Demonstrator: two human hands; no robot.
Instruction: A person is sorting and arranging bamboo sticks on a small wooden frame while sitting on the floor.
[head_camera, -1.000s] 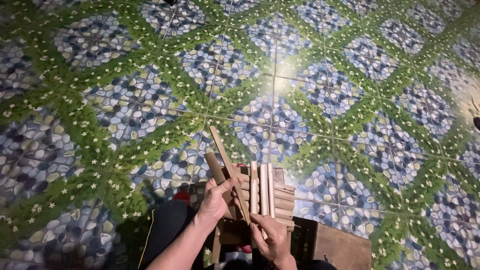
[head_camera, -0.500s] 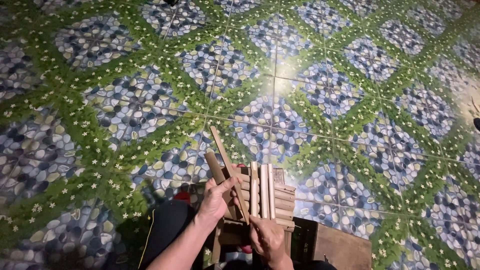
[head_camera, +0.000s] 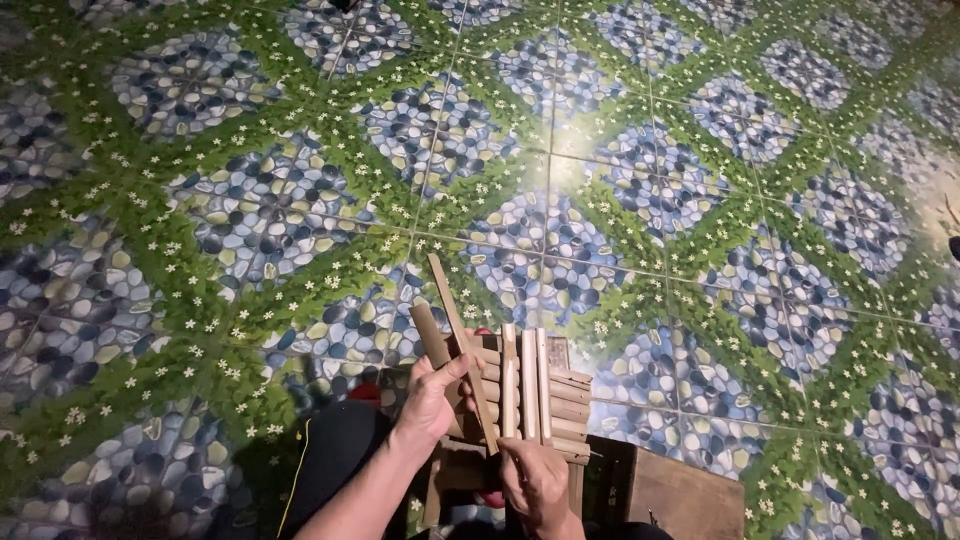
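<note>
A small frame of pale wooden slats (head_camera: 560, 400) sits low in the head view, just in front of me. My left hand (head_camera: 432, 398) grips its left side, thumb over a long thin strip (head_camera: 452, 312) that sticks up and to the left. Beside it a shorter, wider slat (head_camera: 428, 335) leans the same way. My right hand (head_camera: 535, 482) is closed at the lower ends of three upright slats (head_camera: 524, 375), fingers pinched on them.
The floor (head_camera: 250, 210) is tiled with blue pebble diamonds and green bands with white flowers. A brown wooden board (head_camera: 685, 495) lies at the lower right. Dark cloth with a thin yellow cord (head_camera: 296, 470) lies at the lower left.
My right hand has shifted slightly at the base of the upright slats. The left hand and the slats stay where they were.
</note>
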